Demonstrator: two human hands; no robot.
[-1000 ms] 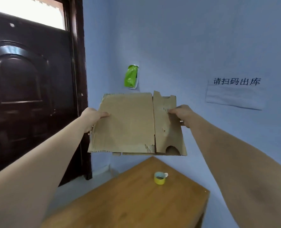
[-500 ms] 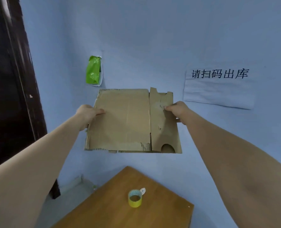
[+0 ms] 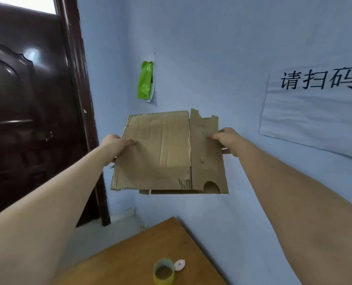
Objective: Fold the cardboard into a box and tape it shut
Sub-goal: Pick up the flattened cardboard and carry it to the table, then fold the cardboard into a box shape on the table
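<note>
The cardboard is flat and unfolded, held in the air above the table. The left hand pinches its left edge; the right hand pinches its right edge. The tape roll stands on the table, untouched. Risk: the sheet is worn and ragged along its edges, so forcing a crease could tear a panel.

Dark door, green packet and paper sign on blue wall.
</note>
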